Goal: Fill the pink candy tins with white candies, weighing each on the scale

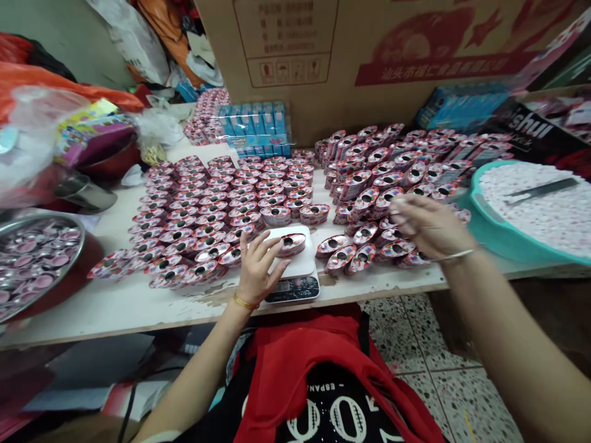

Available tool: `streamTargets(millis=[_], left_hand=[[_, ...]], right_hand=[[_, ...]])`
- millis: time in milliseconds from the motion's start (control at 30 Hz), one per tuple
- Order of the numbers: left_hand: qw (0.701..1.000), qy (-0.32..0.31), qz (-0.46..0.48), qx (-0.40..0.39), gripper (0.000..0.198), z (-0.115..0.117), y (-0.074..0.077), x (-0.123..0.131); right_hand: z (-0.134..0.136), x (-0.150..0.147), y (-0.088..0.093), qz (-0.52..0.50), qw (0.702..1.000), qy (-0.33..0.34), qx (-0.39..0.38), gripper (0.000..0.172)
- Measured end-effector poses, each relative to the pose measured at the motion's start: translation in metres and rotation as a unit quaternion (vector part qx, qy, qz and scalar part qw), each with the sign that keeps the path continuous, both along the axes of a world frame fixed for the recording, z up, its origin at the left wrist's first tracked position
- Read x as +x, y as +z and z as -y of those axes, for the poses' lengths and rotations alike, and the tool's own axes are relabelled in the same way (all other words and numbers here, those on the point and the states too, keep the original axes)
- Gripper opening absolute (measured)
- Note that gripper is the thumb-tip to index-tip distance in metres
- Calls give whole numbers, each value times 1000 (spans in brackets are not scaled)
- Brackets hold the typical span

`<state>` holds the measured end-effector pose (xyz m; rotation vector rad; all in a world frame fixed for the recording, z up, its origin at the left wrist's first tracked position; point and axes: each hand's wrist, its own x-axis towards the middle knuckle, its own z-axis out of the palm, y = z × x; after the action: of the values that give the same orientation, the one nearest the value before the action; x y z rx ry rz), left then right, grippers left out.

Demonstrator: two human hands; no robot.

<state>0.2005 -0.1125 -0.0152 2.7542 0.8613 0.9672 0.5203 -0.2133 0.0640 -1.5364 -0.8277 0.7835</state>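
Note:
A small oval-topped packet, red and pink with a dark round opening in its top, stands on a white kitchen scale. My left hand is at the left of this packet, fingers spread, with a fingertip close to its edge; whether they touch I cannot tell. Over the right-hand group of similar packets is my right hand, slightly blurred. Its fingers are drawn together in a pinch, and anything between them is hidden.
Rows of packets fill the table left of centre. A teal basin of pale small pieces, with a metal tool on top, stands right. A metal bowl of pink pieces sits left. Behind are blue boxes and a large carton.

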Motion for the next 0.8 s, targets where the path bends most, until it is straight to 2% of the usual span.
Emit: streamTargets(millis=[33, 100, 167, 267, 367, 500, 567, 667, 800], left_hand=[[1000, 11, 15, -7, 32, 2, -3, -5], [998, 32, 40, -24, 31, 8, -10, -17], [997, 51, 49, -42, 29, 14, -20, -31], [994, 68, 44, -68, 25, 23, -35, -48], [992, 82, 38, -86, 24, 30, -48, -60], [990, 86, 46, -98, 25, 36, -62, -66], [990, 82, 61, -96, 25, 37, -68, -68], [986, 96, 103, -90, 22, 38, -74, -69], [978, 120, 142, -95, 18, 39, -76, -70]], right_hand=[[-13, -29, 0, -66, 997, 48, -10, 35], [-38, -74, -6, -98, 985, 143, -27, 31], [-58, -105, -16, -69, 974, 212, -47, 23], [-78, -130, -30, 54, 963, 253, -71, 11], [-86, -141, -33, 188, 946, 255, -66, 6], [-85, -143, -28, 242, 932, 265, -53, 6], [-83, -141, -26, 225, 935, 269, -58, 7], [-79, -134, -24, 142, 949, 270, -75, 13], [-71, -123, -21, 45, 959, 256, -110, 23]])
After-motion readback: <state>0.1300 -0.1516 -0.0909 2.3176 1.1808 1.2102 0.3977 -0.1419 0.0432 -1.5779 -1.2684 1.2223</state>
